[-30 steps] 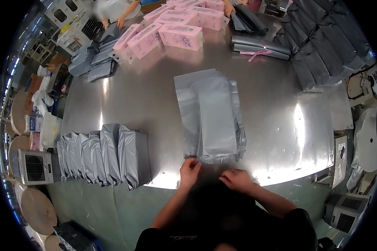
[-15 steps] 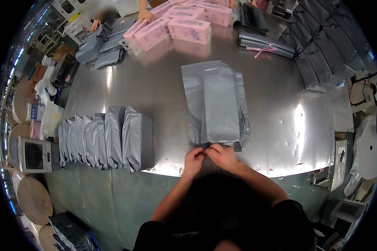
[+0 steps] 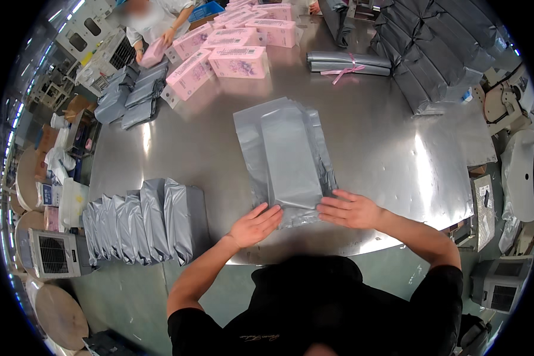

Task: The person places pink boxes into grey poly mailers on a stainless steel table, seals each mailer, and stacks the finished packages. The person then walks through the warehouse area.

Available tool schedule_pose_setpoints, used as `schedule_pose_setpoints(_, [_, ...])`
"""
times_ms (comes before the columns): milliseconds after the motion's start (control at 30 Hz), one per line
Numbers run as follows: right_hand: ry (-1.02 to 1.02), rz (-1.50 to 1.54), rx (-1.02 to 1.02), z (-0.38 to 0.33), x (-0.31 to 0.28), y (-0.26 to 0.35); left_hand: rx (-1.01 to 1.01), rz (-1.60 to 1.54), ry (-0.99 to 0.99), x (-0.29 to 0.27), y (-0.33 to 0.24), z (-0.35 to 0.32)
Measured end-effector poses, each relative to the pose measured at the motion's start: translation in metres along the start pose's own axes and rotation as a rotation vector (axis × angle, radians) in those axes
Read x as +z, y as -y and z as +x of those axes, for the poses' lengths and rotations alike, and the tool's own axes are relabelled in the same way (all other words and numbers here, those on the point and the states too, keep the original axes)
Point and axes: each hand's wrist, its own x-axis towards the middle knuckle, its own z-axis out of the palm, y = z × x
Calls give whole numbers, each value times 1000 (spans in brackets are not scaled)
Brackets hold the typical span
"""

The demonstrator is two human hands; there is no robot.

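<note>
In front of me lies a filled grey plastic mailing bag [image 3: 291,160], its block-shaped contents showing through the film. It rests on several flat grey bags [image 3: 249,133] whose edges stick out around it. At its near left corner, my left hand [image 3: 256,225] is open, fingers stretched out and the tips touching the film. My right hand [image 3: 351,210] lies open and flat by the near right corner, its fingers pointing inward over the bag's edge. Neither hand grips anything.
On the metal table [image 3: 391,160], a row of packed grey bags [image 3: 151,219] stands at left. Pink packs [image 3: 237,61] lie at the far side, near a co-worker's hands [image 3: 168,37]. A tied grey roll [image 3: 368,62] and stacked dark bags [image 3: 439,65] sit at far right.
My hands have let go of the bag's near edge, spread apart and flattened beside its near corners. The whole view has shifted. A co-worker now has a pink pack in hand.
</note>
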Motion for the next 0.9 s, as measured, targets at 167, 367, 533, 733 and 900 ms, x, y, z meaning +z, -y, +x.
schedule_pose_setpoints(167, [117,255,4,3,52,-27,-221,-344,-13,20,5,-5])
schedule_pose_setpoints(367, [-299,1792,1317,12,66,-17,-1239,-1421,-446,34,-8,-1])
schedule_pose_setpoints(533, [-462,1738,1526,-7,123,11,-1445,-1896,-558,56,-30,26])
schedule_pose_setpoints(733, [-408,1362,1411,38,101,43,-1569,-2042,-696,40,-70,13])
schedule_pose_setpoints(900, [-296,1894,1476,103,66,61,-1761,-2281,-859,-29,-92,-10])
